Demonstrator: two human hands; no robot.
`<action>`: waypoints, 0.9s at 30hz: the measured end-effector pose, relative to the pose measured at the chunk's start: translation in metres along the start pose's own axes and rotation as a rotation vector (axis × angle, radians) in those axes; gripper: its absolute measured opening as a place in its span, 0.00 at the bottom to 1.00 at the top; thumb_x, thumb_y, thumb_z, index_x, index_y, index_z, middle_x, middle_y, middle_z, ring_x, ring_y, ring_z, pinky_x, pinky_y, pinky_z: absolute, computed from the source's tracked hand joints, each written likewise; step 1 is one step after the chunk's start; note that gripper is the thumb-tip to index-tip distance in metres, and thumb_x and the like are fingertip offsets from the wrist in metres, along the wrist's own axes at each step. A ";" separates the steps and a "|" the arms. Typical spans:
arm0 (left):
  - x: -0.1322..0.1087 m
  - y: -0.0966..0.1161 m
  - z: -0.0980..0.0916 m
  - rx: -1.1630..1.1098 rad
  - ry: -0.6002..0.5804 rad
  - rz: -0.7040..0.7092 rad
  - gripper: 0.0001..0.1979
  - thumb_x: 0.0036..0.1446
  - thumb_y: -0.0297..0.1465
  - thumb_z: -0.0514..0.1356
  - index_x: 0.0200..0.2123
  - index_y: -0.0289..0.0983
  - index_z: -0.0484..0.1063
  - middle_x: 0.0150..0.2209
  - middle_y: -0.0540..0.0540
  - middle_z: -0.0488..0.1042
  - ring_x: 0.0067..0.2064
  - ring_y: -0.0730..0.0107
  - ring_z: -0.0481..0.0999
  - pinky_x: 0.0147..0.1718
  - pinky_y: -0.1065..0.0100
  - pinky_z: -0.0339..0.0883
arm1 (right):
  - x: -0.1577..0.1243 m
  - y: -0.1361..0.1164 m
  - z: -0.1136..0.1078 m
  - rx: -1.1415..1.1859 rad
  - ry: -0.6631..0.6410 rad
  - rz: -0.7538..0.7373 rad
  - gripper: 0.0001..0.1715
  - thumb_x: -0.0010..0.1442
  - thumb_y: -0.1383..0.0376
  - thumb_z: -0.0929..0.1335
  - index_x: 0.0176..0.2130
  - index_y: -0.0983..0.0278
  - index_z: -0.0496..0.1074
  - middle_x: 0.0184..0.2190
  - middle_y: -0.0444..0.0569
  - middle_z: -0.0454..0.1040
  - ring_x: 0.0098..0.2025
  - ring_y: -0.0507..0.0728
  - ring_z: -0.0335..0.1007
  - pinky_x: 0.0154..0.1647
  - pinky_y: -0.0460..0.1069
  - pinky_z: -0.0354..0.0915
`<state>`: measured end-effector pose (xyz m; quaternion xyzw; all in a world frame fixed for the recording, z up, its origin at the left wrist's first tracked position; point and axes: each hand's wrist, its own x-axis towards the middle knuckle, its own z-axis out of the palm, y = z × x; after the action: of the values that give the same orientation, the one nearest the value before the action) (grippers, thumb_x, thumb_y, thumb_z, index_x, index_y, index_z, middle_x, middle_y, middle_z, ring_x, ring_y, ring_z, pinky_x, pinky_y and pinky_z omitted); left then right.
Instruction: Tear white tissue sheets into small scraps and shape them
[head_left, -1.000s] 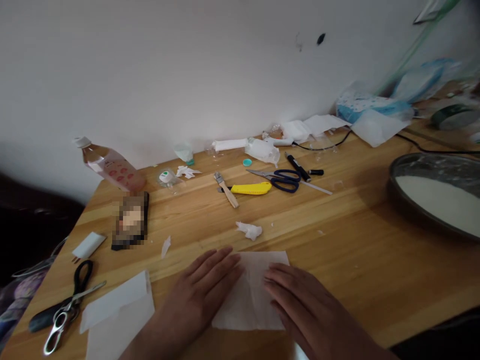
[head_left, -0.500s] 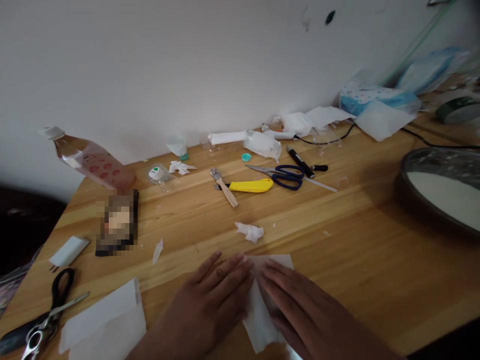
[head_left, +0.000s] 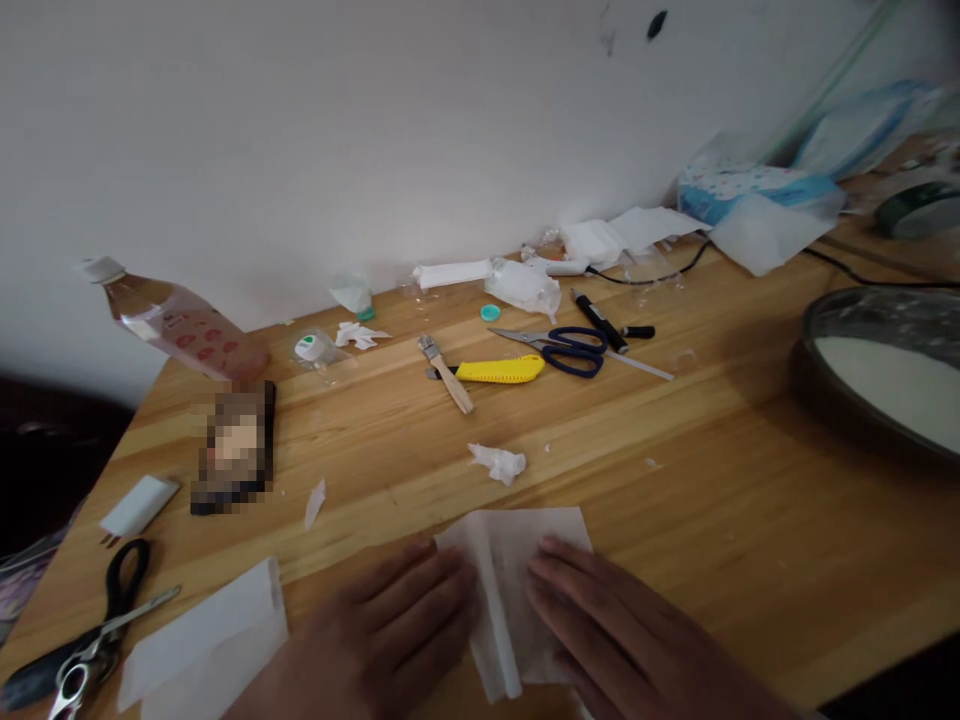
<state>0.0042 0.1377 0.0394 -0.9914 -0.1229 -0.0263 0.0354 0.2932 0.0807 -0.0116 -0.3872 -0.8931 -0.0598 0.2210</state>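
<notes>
Paper sheet [head_left: 516,562], white and thin, lies on wooden table [head_left: 720,500], partly under hands; raised crease [head_left: 498,610] runs along its middle. Left hand [head_left: 397,625], blurred, is over left part: fingers extended, grasping nothing; contact is difficult to tell. Right hand [head_left: 619,615] rests on right part, fingers straight, also not gripping. Crumpled scrap [head_left: 500,464] lies just beyond. Farther, brush [head_left: 453,387] crosses blade end of yellow cutter [head_left: 501,370], near scissors [head_left: 553,349].

head | worn | faces forward-down | near table [head_left: 750,520] | wall [head_left: 300,130] beyond
</notes>
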 end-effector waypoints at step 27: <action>0.016 0.009 0.030 -0.041 0.066 -0.324 0.27 0.70 0.31 0.51 0.69 0.31 0.55 0.69 0.46 0.62 0.71 0.65 0.56 0.70 0.60 0.52 | -0.003 0.001 0.001 -0.027 -0.006 0.041 0.20 0.74 0.59 0.59 0.54 0.60 0.75 0.57 0.48 0.77 0.61 0.57 0.68 0.64 0.54 0.58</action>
<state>0.0233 0.1349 0.0100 -0.9577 -0.2794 -0.0669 0.0147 0.2952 0.0800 -0.0138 -0.4085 -0.8848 -0.0662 0.2141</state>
